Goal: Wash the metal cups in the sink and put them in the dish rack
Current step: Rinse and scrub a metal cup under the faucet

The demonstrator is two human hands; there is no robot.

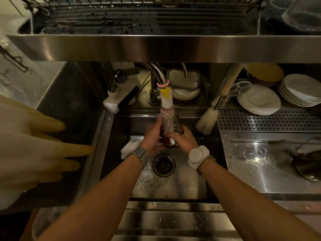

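Sink [188,185], with blurred, seemingly metal cup [171,136]

The sink [187,186] is showing wet, brushed steel, and the cup [178,125] under the ribbed white plastic spout [167,101] is glinting as metal. Far right, stacked plates [258,100] are shining glossy white; the near-left rubber glove [34,150] is looking matt and smooth.

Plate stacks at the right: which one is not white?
The rear stack, under the dish rack, is yellow-brown; the right stack and the front saucers are white.
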